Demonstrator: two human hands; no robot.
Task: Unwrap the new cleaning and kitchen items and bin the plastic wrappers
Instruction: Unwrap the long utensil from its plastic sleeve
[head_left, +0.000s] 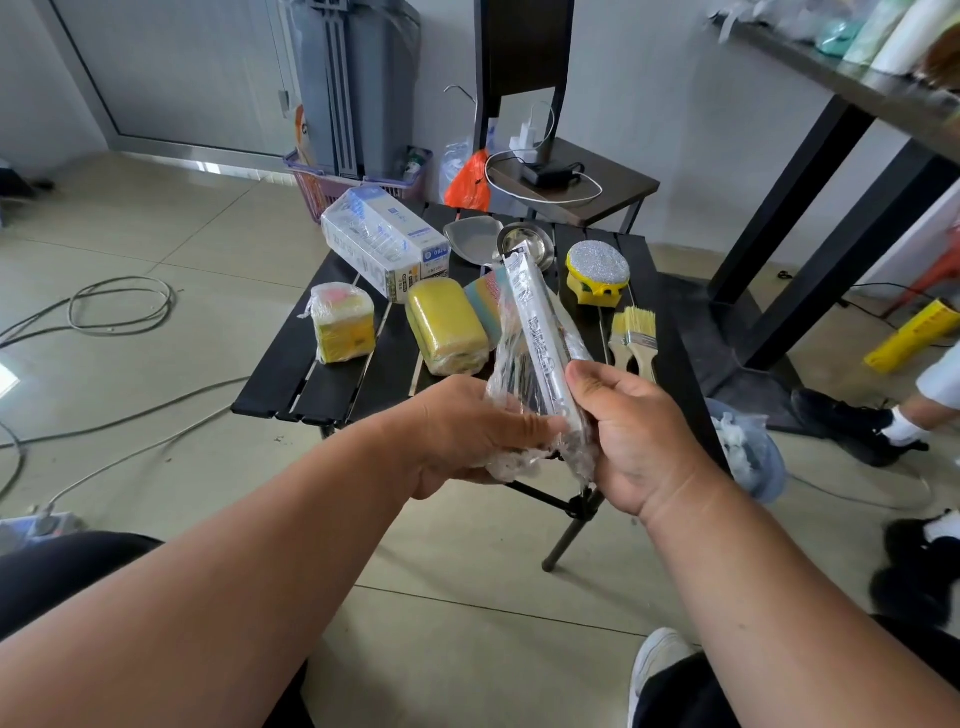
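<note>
Above the near edge of the black slatted tabletop (291, 384), at the centre of the view, two bare hands hold a long silver box (540, 332) in crinkled clear plastic wrap (511, 374); the box tilts away toward twelve o'clock. The left hand (467, 431) pinches bunched film at the near end; the right hand (634, 436) has its grip curled round the box's side. To do this well, I judge, hold the box firm and draw the film steadily off the end, not tearing it. At eleven o'clock lie a wrapped yellow sponge (447, 332), soft and rounded, and a wrapped sponge stack (343, 330); at one o'clock, bristled wooden brushes (634, 338) and a glittery round scrubber (597, 270).
</note>
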